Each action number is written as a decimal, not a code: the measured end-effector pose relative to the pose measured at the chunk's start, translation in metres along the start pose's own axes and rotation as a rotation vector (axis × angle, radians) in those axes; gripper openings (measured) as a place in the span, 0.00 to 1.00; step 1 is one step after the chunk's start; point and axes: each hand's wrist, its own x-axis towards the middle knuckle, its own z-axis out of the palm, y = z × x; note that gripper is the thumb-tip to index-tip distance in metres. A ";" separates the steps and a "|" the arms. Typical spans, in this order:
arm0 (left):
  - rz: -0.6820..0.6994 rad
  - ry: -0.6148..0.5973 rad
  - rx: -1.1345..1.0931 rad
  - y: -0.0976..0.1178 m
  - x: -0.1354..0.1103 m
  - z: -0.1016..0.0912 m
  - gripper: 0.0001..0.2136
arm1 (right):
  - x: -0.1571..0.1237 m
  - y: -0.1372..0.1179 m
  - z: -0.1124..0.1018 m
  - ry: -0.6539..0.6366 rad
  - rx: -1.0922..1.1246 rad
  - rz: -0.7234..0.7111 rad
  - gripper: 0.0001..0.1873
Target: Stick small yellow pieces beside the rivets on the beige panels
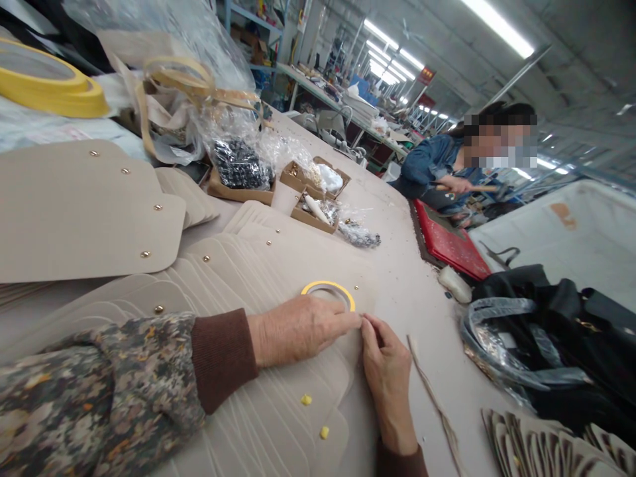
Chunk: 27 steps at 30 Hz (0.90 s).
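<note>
My left hand [303,328], in a floral sleeve with a brown cuff, is closed on a roll of yellow tape [352,297]. Part of the roll is hidden behind its fingers. My right hand [387,361] is pinched, its fingertips meeting those of my left hand. Whatever sits in that pinch is too small or hidden to make out. Under both hands spread overlapping beige panels [238,265] with rounded corners and small metal studs. Two yellow scraps [306,399] lie on the panels near my left forearm.
A stack of beige panels [84,212] lies left, below larger yellow tape rolls [50,93]. Small cardboard boxes [318,215] hold hardware. A beige strip [437,397], black bags [536,338] and bundled beige pieces [541,444] lie right. Across the table, a person [437,165] holds a wooden-handled tool.
</note>
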 end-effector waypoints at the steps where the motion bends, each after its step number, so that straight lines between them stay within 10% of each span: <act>1: 0.008 0.026 -0.016 -0.001 0.000 0.001 0.15 | -0.002 -0.003 -0.004 0.015 0.050 -0.029 0.15; 10: -0.027 0.057 -0.111 -0.003 -0.002 0.010 0.14 | -0.009 -0.033 -0.006 -0.050 0.031 -0.578 0.08; 17: -0.100 -0.022 -0.080 0.001 0.001 -0.001 0.01 | -0.012 -0.035 0.004 0.105 -0.133 -0.665 0.06; 20: -0.109 -0.022 -0.035 0.001 0.002 -0.001 0.05 | -0.016 -0.039 0.005 0.097 -0.074 -0.524 0.05; 27: -0.053 0.072 0.070 0.012 0.003 0.001 0.05 | -0.012 -0.032 0.004 -0.030 0.389 0.303 0.14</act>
